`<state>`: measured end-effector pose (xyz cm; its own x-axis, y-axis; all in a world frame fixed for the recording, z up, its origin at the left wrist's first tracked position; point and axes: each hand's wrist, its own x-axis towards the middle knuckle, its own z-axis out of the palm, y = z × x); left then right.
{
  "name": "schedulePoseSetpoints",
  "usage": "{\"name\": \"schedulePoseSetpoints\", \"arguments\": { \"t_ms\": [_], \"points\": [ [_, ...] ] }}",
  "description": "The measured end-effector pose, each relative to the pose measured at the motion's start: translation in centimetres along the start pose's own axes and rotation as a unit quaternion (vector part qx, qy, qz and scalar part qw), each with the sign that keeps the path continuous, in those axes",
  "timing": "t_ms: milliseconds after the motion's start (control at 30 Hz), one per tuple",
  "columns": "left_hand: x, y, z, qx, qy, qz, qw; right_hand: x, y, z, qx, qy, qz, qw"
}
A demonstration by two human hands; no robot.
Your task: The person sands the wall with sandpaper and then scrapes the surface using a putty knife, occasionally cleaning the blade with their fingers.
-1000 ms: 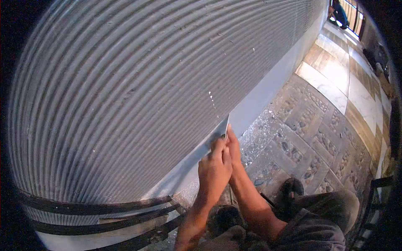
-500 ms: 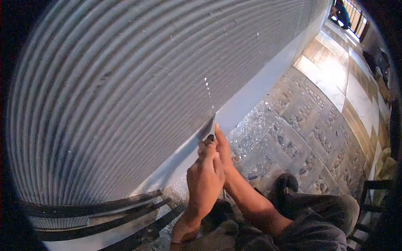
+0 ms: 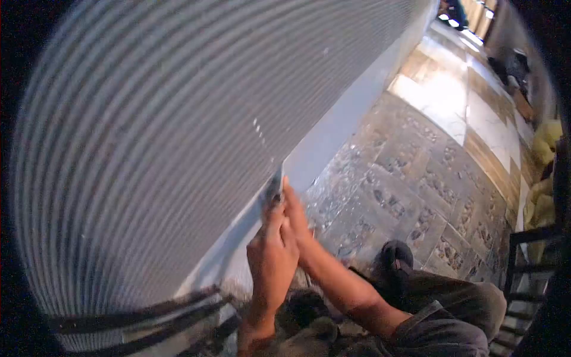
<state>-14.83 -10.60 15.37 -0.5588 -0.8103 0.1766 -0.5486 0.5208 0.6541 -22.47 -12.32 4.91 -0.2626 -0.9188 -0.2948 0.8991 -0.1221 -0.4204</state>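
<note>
A flat grey tool [image 3: 278,179], perhaps a scraper, points up against the lower edge of a ribbed grey wall [image 3: 178,131]. My left hand [image 3: 273,243] is closed around its lower end. Close against it on the right, my right hand [image 3: 294,211] also holds the tool, one finger lying along its side. The hands hide most of the handle. Just above the tip, small white flecks [image 3: 259,132] mark the ribs. A smooth pale strip [image 3: 333,128] runs along the foot of the wall.
Pale debris [image 3: 333,181] lies on the patterned grey floor tiles [image 3: 410,184]. Dark slatted metal stands at lower left [image 3: 137,315] and right [image 3: 532,268]. My shoe [image 3: 397,256] rests on the floor. Yellow cloth [image 3: 544,143] is at right. Another person [image 3: 455,13] is at top right.
The view has shifted, so hands, tool and wall edge appear further left. Both hands keep their hold on the tool at the wall's lower edge.
</note>
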Motion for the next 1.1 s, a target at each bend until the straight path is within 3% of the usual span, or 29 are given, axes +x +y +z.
{"name": "schedulePoseSetpoints", "arguments": {
  "t_ms": [67, 100, 133, 200, 267, 333, 367, 433, 467, 500, 567, 633, 700, 767, 833, 900, 967, 1100],
  "points": [
    [-0.1, 1.0, -0.7, -0.005, 0.004, 0.008, 1.0, -1.5, -0.3, 2.7, 0.051, 0.025, 0.003, 0.998],
    [0.3, 1.6, -0.7, 0.0, 0.004, -0.01, 1.0, -1.0, -0.6, 2.2, 0.024, 0.066, -0.007, 0.997],
    [1.4, 1.4, -0.2, -0.015, 0.014, 0.026, 0.999, -0.1, -1.3, 1.7, 0.003, 0.106, -0.018, 0.994],
    [3.8, 0.9, 1.2, -0.006, -0.055, 0.049, 0.997, 1.0, -4.3, 1.9, -0.007, 0.076, -0.082, 0.994],
    [3.4, 2.4, 1.2, 0.006, -0.055, 0.046, 0.997, -0.1, -5.5, 2.4, -0.008, 0.056, -0.124, 0.991],
    [2.4, 2.8, 1.1, 0.041, -0.09, -0.018, 0.995, -2.3, -4.9, 3.3, -0.216, 0.103, -0.161, 0.958],
    [1.6, 2.1, 1.1, 0.038, -0.084, -0.008, 0.996, -1.3, -3.7, 1.6, -0.219, 0.099, -0.172, 0.955],
    [0.4, 0.8, 1.0, -0.036, -0.013, 0.027, 0.999, 1.1, -2.0, -0.6, -0.039, 0.018, -0.029, 0.999],
    [0.4, 0.7, 0.8, -0.04, -0.07, -0.03, 0.996, 1.1, -1.6, -0.2, 0.013, 0.062, -0.052, 0.997],
    [1.0, 0.7, 0.9, -0.043, -0.074, -0.031, 0.996, 1.8, -2.1, -0.5, 0.013, 0.067, -0.053, 0.996],
    [2.6, 0.8, 1.6, -0.133, -0.057, 0.017, 0.989, 3.6, -3.8, -2.0, -0.004, 0.179, -0.074, 0.981],
    [2.9, 1.5, 1.2, -0.126, -0.086, -0.004, 0.988, 3.3, -4.3, -2.1, 0.008, 0.159, -0.09, 0.983],
    [1.4, 0.4, 1.5, -0.096, -0.047, 0.013, 0.994, 3.1, -2.3, -3.9, -0.002, 0.06, -0.019, 0.998],
    [-0.2, -0.7, 1.0, -0.105, -0.064, 0.026, 0.992, 0.7, -0.2, -1.3, -0.025, 0.126, -0.033, 0.991],
    [-1.3, -1.6, 1.0, -0.126, -0.027, -0.029, 0.991, -1.9, -0.4, 2.4, -0.067, 0.201, -0.059, 0.976],
    [0.1, -1.0, 0.8, -0.127, -0.041, -0.055, 0.99, -1.7, -1.6, 2.5, -0.036, 0.198, -0.028, 0.979],
    [1.3, -0.9, 1.0, -0.121, -0.045, -0.086, 0.988, -0.9, -2.7, 1.5, 0.089, 0.09, 0.027, 0.992],
    [1.4, -0.7, 3.2, -0.177, -0.026, -0.033, 0.983, -1.4, -4.1, 0.0, 0.088, 0.014, 0.014, 0.996]
  ]
}}
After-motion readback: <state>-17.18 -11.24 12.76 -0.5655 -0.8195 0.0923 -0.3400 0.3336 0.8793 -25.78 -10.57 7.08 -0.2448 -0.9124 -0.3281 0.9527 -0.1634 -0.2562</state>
